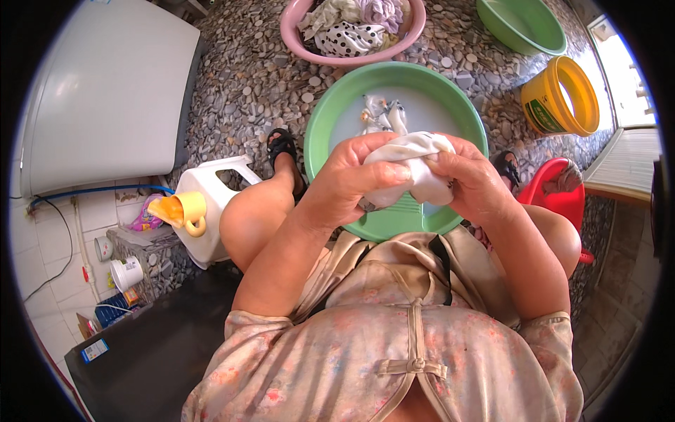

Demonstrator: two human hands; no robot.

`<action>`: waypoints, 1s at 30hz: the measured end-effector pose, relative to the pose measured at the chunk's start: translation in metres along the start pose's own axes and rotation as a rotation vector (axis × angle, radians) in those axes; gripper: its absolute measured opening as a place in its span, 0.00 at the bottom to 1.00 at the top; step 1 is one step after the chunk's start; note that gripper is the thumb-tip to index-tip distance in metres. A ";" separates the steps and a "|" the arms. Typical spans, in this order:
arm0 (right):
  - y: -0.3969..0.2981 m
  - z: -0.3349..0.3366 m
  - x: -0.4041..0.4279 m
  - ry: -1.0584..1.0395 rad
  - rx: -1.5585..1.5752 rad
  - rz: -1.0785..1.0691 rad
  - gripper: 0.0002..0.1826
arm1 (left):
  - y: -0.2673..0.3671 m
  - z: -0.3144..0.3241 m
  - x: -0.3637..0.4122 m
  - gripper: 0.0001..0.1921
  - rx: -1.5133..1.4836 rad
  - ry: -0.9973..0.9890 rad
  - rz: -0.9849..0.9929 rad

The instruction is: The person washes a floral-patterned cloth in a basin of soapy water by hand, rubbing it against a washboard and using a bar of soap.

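Both my hands grip one wet white cloth (408, 158), bunched up over the near half of a green plastic basin (327, 116). My left hand (361, 174) pinches its left side with the thumb on top. On the other side, my right hand (466, 171) presses its thumb into the folds. Cloudy water (432, 105) fills the basin's bottom. More of a white patterned cloth (385, 113) lies in that water, just beyond my fingers; whether it joins the held piece cannot be seen. A ridged green washboard part (393, 219) shows below my hands at the near rim.
Beyond stands a pink basin (290, 31) of clothes, including a polka-dot cloth (348, 39). At right are another green basin (527, 29), a yellow bucket (532, 103) and a red plastic tub (572, 203). A white stool (205, 182) bearing a yellow mug (192, 208) stands by my left knee.
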State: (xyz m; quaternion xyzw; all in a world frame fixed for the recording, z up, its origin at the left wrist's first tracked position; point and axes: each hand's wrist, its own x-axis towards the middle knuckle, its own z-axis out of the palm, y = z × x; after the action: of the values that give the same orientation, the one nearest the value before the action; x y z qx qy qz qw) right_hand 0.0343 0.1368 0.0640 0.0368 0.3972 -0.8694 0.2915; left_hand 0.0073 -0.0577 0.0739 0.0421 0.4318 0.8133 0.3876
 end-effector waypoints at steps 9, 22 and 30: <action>0.004 -0.003 0.001 0.024 -0.039 -0.010 0.19 | 0.003 0.002 0.000 0.21 0.021 -0.009 -0.011; -0.002 0.009 0.000 0.177 -1.329 -0.624 0.12 | -0.016 -0.004 0.009 0.04 0.206 0.102 0.126; -0.004 0.017 -0.013 0.098 -1.438 -0.687 0.09 | -0.011 -0.012 0.011 0.12 0.221 -0.037 0.069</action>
State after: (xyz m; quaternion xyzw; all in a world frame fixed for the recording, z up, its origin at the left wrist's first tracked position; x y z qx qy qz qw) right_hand 0.0458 0.1329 0.0822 -0.2463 0.8623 -0.4387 -0.0583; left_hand 0.0017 -0.0544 0.0553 0.1146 0.5098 0.7728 0.3602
